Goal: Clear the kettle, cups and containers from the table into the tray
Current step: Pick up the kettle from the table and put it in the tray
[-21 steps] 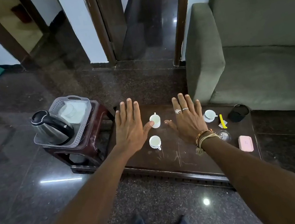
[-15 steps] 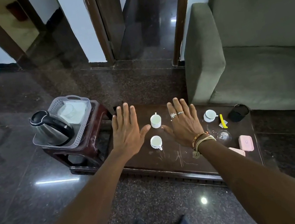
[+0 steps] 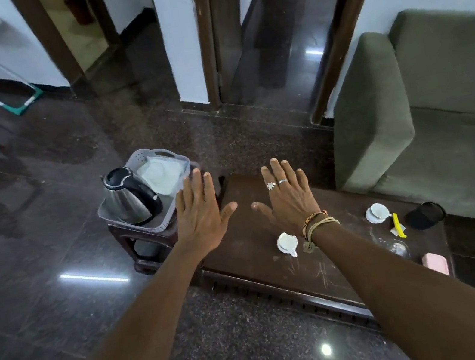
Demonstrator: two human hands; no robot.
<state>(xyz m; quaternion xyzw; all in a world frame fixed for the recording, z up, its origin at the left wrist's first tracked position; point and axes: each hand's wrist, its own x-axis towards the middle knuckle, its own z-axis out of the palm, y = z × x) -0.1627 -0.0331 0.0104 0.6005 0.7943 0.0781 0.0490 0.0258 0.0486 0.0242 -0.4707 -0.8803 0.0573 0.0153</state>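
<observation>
A steel kettle (image 3: 128, 199) with a black handle stands in the grey plastic tray (image 3: 155, 226) on a small dark stool, beside a white container (image 3: 162, 175). My left hand (image 3: 201, 214) hovers flat, fingers spread, over the gap between tray and table. My right hand (image 3: 289, 199), with rings and wrist bands, is held flat above the dark wooden table (image 3: 241, 242). One white cup (image 3: 287, 243) sits just below my right wrist. A second white cup (image 3: 377, 212) stands on a saucer further right. Both hands hold nothing.
On the table's right end lie a yellow item (image 3: 399, 225), a black round container (image 3: 425, 215), a clear glass lid (image 3: 397, 247) and a pink case (image 3: 435, 264). A green sofa (image 3: 440, 112) borders the table on the right. Polished dark floor surrounds the stool.
The view has swung left and closer. Both hands moved left toward the tray, still flat and spread. Only one of the two middle cups shows now; the other is out of sight.
</observation>
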